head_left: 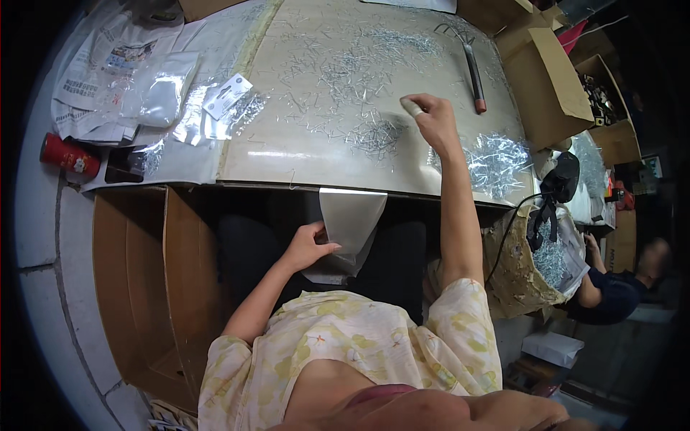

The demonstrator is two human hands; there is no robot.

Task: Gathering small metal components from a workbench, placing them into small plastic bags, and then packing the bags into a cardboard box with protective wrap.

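Observation:
A pale tapered chute [352, 212] hangs over the table's near edge between my knees, with a clear plastic bag [332, 273] around its lower end. My left hand [309, 247] is at the left side of the chute, thumb in front and fingers partly hidden behind, apparently gripping the bag's edge. Over the table, my right hand [434, 122] is raised with its fingers curled and the thumb near the forefinger; white tape wraps one digit. Anything tiny between them cannot be made out. Left of this hand lies a loose heap of small shiny metal pins [374, 136].
More pins scatter across the table [287, 161]. A hand rake [473, 72] lies at right, near a cardboard box [550, 79]. A pin-filled bucket [507, 266] stands right; another person [611, 291] is beyond. Left are newspapers [97, 86], a red can [70, 156] and a carton [133, 280].

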